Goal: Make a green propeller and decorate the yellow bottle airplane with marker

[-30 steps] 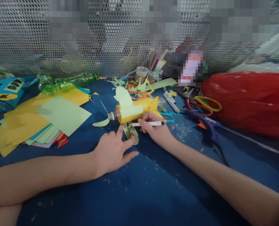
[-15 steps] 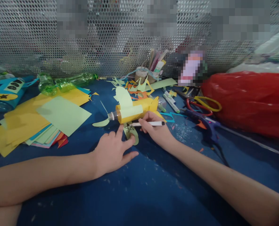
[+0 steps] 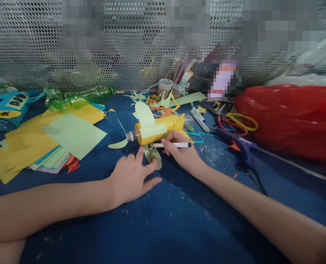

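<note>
A toy plane made from a clear bottle wrapped in yellow paper lies on the blue table, its neck toward the left. Pale green paper wings stick out on both sides, and a pale green propeller blade sits at the neck. On the near wing there is a star in black lines. My left hand has its fingers spread, with fingertips resting on that wing and by the bottle. Between the fingers of my right hand is a white marker, its tip at the star.
Yellow and green paper sheets and green bottles lie at left, near a blue bottle craft. Paper scraps and markers lie behind the plane. Scissors, a blue glue gun and a red bag are at right.
The marker and my right hand have shifted very slightly at the star, whose lines look a little fuller. My left hand and the plane stay in place.
</note>
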A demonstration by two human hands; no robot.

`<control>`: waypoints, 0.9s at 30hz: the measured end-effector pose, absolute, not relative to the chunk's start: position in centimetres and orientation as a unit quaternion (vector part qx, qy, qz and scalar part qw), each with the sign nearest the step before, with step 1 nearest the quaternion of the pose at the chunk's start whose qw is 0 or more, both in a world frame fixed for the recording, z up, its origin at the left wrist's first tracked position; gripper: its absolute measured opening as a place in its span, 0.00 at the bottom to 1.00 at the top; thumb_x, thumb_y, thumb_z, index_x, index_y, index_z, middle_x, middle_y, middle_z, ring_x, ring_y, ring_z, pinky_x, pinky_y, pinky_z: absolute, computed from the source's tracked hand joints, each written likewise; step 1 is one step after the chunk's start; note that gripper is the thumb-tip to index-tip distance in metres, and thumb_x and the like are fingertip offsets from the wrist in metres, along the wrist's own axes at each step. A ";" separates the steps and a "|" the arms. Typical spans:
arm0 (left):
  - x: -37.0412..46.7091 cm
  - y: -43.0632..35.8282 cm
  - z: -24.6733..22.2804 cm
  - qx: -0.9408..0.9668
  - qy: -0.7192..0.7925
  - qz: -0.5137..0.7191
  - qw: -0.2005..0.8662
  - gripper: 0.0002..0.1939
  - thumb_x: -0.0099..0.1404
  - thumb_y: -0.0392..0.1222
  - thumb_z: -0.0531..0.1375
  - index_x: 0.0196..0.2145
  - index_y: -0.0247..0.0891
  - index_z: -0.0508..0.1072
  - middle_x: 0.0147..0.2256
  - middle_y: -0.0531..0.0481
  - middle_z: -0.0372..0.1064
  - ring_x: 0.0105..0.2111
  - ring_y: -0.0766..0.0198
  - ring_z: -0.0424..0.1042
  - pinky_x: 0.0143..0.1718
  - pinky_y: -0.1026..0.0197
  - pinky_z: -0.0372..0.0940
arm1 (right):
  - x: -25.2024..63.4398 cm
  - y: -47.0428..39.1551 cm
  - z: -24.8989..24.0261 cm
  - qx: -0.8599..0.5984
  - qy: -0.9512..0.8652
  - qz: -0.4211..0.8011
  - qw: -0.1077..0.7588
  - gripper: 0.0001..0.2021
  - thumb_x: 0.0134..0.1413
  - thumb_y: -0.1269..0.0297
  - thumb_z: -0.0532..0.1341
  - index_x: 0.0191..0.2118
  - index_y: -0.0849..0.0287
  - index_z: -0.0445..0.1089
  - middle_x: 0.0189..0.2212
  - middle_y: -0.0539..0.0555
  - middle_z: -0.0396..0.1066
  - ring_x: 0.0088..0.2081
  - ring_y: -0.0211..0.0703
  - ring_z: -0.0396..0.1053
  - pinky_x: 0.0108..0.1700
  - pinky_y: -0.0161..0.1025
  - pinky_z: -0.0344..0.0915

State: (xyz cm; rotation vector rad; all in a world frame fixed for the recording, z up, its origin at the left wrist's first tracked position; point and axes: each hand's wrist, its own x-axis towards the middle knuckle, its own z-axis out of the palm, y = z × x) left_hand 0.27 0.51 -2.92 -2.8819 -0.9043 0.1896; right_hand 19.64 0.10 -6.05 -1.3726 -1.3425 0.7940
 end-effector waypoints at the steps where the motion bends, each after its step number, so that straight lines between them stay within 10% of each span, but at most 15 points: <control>1: 0.3 0.5 -2.9 -0.951 -0.298 0.061 0.058 0.29 0.70 0.61 0.40 0.59 0.47 0.62 0.59 0.30 0.56 0.38 0.48 0.73 0.33 0.50 0.68 | 19.7 0.1 -6.1 -0.569 -0.557 0.330 0.508 0.11 0.54 0.61 0.60 0.26 0.54 0.58 0.15 0.42 0.60 0.20 0.37 0.63 0.27 0.38 0.61; 27: 0.3 0.5 -3.0 -0.951 -0.296 0.063 0.062 0.28 0.70 0.60 0.39 0.58 0.47 0.63 0.60 0.31 0.56 0.38 0.49 0.73 0.32 0.51 0.68 | 19.3 -0.3 -5.5 -0.545 -0.555 0.372 0.506 0.11 0.53 0.60 0.61 0.25 0.55 0.59 0.15 0.43 0.61 0.19 0.33 0.58 0.24 0.35 0.56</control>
